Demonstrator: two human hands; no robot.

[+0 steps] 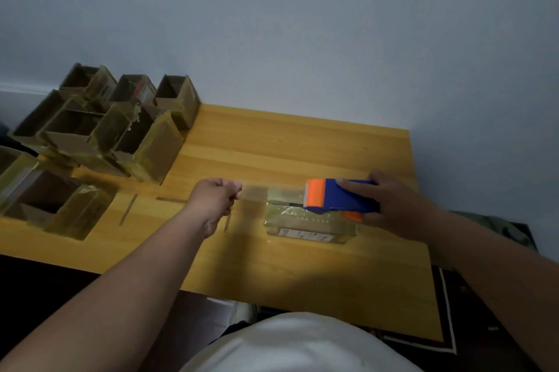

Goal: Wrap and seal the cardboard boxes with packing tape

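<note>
A small flat cardboard box [305, 225], glossy with tape and bearing a white label on its near side, lies on the yellow wooden table [272, 265]. My right hand [390, 202] grips a blue and orange tape dispenser [338, 196] just above the box's right part. A clear strip of tape [272, 193] stretches left from the dispenser. My left hand [216, 197] pinches the strip's free end, left of the box and above the table.
Several open, tape-wrapped cardboard boxes [115, 129] crowd the table's far left corner, with one more [57, 205] at the left edge. Short tape strips [128, 210] stick to the tabletop near my left hand. A grey wall stands right behind the table.
</note>
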